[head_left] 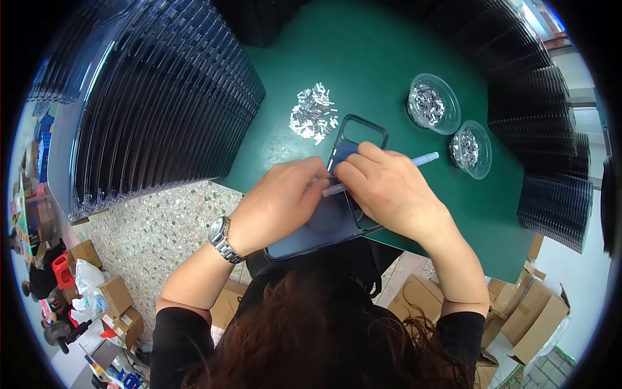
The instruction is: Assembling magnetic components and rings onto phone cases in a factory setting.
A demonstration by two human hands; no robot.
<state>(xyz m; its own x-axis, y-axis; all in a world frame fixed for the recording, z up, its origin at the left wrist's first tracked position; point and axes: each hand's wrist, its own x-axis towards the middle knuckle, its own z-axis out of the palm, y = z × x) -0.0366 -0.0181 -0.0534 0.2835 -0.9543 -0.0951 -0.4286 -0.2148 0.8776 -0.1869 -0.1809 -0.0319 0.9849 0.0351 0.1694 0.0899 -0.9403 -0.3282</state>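
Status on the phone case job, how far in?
Done: can't tell which stacked trays are finished. In hand: both hands, left and right, press on one case, right holding a pen tool. Left: loose metal bits and two full dishes remain.

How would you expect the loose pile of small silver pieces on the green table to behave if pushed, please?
The pile of silver pieces would probably scatter rather than slide together, being loose, separate bits. They look thin and light. On the smooth green table they may skid easily.
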